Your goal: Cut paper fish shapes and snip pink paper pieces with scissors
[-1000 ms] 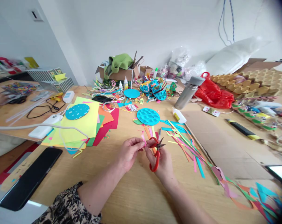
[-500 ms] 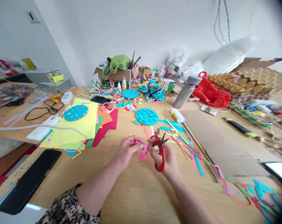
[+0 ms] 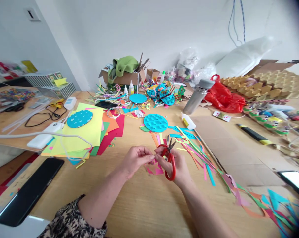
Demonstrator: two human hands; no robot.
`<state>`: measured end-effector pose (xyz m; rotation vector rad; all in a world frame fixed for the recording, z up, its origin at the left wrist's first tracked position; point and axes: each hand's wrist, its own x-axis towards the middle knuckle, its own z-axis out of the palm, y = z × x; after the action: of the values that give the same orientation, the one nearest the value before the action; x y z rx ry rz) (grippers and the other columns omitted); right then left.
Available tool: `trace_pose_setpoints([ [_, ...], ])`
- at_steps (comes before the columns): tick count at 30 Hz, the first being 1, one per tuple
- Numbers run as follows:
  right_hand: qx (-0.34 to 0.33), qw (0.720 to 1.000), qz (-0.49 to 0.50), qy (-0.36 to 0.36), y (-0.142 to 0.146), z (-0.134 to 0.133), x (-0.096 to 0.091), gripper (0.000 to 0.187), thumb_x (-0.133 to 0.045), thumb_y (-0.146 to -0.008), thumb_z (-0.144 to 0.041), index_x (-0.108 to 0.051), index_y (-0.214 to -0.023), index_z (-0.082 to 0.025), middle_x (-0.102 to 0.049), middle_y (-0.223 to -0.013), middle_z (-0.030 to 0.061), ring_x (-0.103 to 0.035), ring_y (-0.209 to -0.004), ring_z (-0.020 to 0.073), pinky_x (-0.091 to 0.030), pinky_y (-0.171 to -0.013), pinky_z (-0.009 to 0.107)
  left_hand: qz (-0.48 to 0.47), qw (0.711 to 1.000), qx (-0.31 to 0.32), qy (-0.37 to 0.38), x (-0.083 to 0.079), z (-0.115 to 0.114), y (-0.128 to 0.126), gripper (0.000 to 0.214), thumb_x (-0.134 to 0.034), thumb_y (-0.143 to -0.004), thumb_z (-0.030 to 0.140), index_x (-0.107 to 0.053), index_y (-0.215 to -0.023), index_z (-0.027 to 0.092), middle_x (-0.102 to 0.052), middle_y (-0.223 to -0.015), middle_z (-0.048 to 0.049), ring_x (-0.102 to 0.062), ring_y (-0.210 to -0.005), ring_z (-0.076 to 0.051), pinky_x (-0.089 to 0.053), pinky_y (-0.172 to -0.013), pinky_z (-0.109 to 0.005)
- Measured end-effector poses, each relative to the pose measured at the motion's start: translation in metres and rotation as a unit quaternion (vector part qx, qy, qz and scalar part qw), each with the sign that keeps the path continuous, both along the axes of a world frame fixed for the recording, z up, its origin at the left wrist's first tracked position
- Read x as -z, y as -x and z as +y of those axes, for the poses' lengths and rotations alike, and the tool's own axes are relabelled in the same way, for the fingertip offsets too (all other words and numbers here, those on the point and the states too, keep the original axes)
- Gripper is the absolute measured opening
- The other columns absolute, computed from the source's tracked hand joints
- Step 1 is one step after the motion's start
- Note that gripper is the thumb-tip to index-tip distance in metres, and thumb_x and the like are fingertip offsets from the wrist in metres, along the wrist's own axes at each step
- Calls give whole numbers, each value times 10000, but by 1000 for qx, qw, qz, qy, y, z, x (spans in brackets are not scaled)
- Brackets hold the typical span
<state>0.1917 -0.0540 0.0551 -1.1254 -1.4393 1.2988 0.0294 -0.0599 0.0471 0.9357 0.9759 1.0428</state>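
Observation:
My right hand grips small red-handled scissors with the blades pointing up and away. My left hand pinches a small pink paper piece right beside the right hand's fingers. Pink paper scraps lie on the wooden table just under both hands. A fan of thin coloured paper strips spreads to the right of the scissors. A teal dimpled disc lies a little beyond the hands.
A stack of coloured paper sheets with a second teal disc lies left. A black phone sits near the left edge. A glue bottle, steel flask, red bag and cardboard sheet stand right.
My hands came together again after parting half a second ago. More pink scraps now lie on the table beneath them. The scissors stayed in my right hand.

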Motion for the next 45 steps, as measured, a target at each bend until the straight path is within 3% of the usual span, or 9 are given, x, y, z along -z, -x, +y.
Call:
trace_pose_setpoints([
  [7,16,999,-35,-8,0,0,2,361,-745,-720,-457,-621,-867,-152,-604,-737,21,-554,-623,152,-459,-579,264,53,998,7,-19,0,-2,-1,179,-748,-649,288,-656,-668,136,-672,-622,-37,-620,-609,-149,-484,-637,-276],
  [11,62,993,-67,-75,-9,-1,-1,395,-571,-853,-547,-615,-947,-166,-631,-772,48,-599,-718,190,-467,-616,278,51,996,-62,-33,3,2,1,159,-728,-685,298,-662,-688,153,-685,-677,-32,-614,-655,-135,-468,-645,-248],
  [13,41,991,-89,-91,-13,-2,-3,437,-496,-883,-587,-612,-910,-167,-621,-715,47,-597,-695,190,-455,-593,273,29,993,-102,-42,4,4,3,136,-719,-695,285,-671,-698,157,-685,-711,-25,-617,-689,-131,-465,-667,-241],
  [15,-16,990,-118,-69,-14,-3,-4,488,-466,-880,-625,-591,-765,-167,-607,-635,47,-578,-610,170,-433,-544,260,-8,990,-130,-52,5,7,4,111,-722,-689,256,-675,-694,156,-687,-741,-23,-630,-727,-134,-473,-716,-249],
  [19,-152,974,-153,63,-8,-6,-5,545,-524,-811,-685,-529,-624,-173,-586,-498,32,-519,-428,119,-364,-424,220,-62,984,-147,-75,6,10,5,104,-723,-703,236,-665,-683,152,-692,-755,-24,-653,-753,-154,-494,-793,-304],
  [22,-183,962,-166,115,-2,-7,-3,617,-477,-780,-757,-529,-595,-170,-549,-444,16,-496,-376,101,-362,-395,207,-82,983,-142,-88,5,10,4,120,-712,-727,241,-655,-679,148,-696,-752,-32,-669,-769,-176,-506,-819,-343],
  [26,-184,954,-180,151,0,-6,0,631,-500,-746,-777,-530,-578,-170,-531,-424,1,-501,-360,97,-363,-374,194,-99,983,-139,-68,5,8,3,133,-730,-711,242,-647,-680,142,-703,-771,-44,-676,-760,-192,-522,-823,-384],
  [31,-176,957,-181,145,-1,-4,0,654,-468,-752,-793,-520,-568,-167,-536,-425,-2,-489,-353,81,-363,-371,182,-126,984,-119,-48,4,6,0,163,-762,-675,243,-634,-665,143,-705,-771,-46,-683,-751,-200,-530,-818,-397],
  [45,-174,965,-149,130,-3,-4,-2,635,-500,-774,-753,-542,-550,-161,-562,-441,18,-504,-377,95,-364,-393,194,-96,992,-85,-24,1,1,-5,193,-759,-681,276,-618,-678,145,-683,-708,-28,-643,-678,-149,-466,-634,-253],
])
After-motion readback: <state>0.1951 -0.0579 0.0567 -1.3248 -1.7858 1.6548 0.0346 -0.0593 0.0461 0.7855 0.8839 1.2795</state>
